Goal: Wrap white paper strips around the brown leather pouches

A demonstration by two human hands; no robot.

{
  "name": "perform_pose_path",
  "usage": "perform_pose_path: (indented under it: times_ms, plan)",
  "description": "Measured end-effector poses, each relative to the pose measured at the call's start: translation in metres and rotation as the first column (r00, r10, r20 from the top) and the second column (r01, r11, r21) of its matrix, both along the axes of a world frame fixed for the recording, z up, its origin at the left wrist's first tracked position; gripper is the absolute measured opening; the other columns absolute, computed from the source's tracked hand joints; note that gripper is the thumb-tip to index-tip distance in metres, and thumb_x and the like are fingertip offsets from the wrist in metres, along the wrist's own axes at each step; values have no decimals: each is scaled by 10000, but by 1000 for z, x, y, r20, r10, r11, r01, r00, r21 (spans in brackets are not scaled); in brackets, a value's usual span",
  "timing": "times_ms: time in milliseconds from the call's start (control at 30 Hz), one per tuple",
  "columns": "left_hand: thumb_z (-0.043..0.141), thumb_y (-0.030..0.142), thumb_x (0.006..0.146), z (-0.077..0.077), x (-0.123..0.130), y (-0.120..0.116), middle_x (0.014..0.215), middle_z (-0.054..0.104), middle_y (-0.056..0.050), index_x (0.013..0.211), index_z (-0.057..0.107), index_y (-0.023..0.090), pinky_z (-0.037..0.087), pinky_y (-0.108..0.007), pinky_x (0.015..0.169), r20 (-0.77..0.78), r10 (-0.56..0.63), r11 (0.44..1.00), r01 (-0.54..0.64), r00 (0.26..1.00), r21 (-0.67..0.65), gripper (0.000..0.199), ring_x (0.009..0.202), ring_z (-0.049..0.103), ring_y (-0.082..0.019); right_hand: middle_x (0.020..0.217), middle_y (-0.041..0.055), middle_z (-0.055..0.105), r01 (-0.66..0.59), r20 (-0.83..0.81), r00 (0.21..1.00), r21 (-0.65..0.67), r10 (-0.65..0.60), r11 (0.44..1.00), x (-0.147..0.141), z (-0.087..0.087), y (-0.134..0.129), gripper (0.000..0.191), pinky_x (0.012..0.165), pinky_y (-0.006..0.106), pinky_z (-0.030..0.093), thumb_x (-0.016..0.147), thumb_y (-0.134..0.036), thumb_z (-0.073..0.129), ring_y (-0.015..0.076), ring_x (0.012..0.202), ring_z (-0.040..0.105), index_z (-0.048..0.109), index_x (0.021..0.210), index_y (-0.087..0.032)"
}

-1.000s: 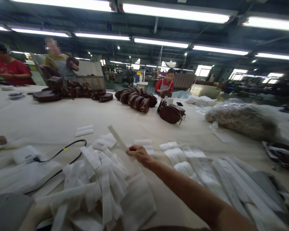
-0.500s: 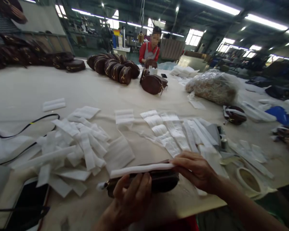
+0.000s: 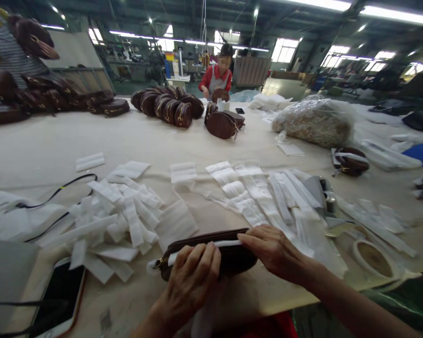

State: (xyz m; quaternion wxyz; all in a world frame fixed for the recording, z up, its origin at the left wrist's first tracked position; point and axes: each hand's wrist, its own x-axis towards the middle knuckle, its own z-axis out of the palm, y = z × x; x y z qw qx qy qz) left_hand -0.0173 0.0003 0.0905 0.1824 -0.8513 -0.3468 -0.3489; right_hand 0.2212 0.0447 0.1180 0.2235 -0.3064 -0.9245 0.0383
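Note:
A dark brown leather pouch [image 3: 232,265] lies on its side at the table's front, its long top edge facing up. Along that edge runs a white foam strip [image 3: 227,243], partly covered by my fingers. My left hand [image 3: 193,272] is bent over the strip and the near side of the pouch, pressing both. At the right end, my right hand [image 3: 273,249] pinches the strip against the pouch edge. A small white-wrapped zipper pull [image 3: 154,266] sticks out at the pouch's left end.
White foam pieces [image 3: 127,220] lie heaped on the left, near a phone [image 3: 58,295]. Long white strips [image 3: 246,192] and a tape roll [image 3: 373,258] are on the right. Brown pouches [image 3: 169,105] stand in rows farther back. A person [image 3: 216,77] in red works across the table.
The white strip, earlier lying along the whole pouch edge, now sits lower against it. My left fingers have moved up over it, and my right hand has shifted slightly left.

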Motion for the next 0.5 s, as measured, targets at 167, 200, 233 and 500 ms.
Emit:
perform_pose_path:
  times_ms: [167, 200, 233, 500]
  plan:
    - [515, 227, 884, 2, 3, 10, 1022, 661, -122, 1041, 611, 108, 436, -392, 860, 23, 68, 993, -65, 997, -102, 219, 974, 587, -242, 895, 94, 638, 48, -74, 996, 105, -40, 993, -2, -15, -1, 363, 667, 284, 514, 902, -40, 322, 172, 779, 604, 551, 1166, -141]
    - [510, 226, 875, 2, 5, 12, 1032, 654, -132, 1014, 612, 111, 440, -406, 861, 25, 85, 991, -82, 996, -101, 208, 984, 587, -253, 905, 94, 638, 51, -91, 995, 109, -41, 993, -2, -17, -2, 378, 665, 289, 522, 898, -41, 322, 174, 778, 606, 545, 1183, -152]
    - [504, 233, 867, 3, 7, 14, 1057, 645, -149, 986, 611, 110, 442, -426, 873, 27, 94, 991, -91, 995, -99, 202, 1012, 582, -269, 911, 93, 638, 50, -108, 993, 95, -40, 994, -3, -18, -3, 385, 661, 290, 528, 896, -47, 328, 174, 775, 610, 544, 1192, -164]
    - [425, 167, 825, -5, 14, 27, 1055, 660, -221, 904, 573, 122, 506, -423, 800, -49, 87, 996, -88, 995, -11, 174, 973, 635, -293, 777, 38, 648, -59, -244, 968, -439, -56, 896, 13, 7, 49, 131, 608, 202, 516, 906, -252, 551, 127, 697, 635, 679, 889, -227]
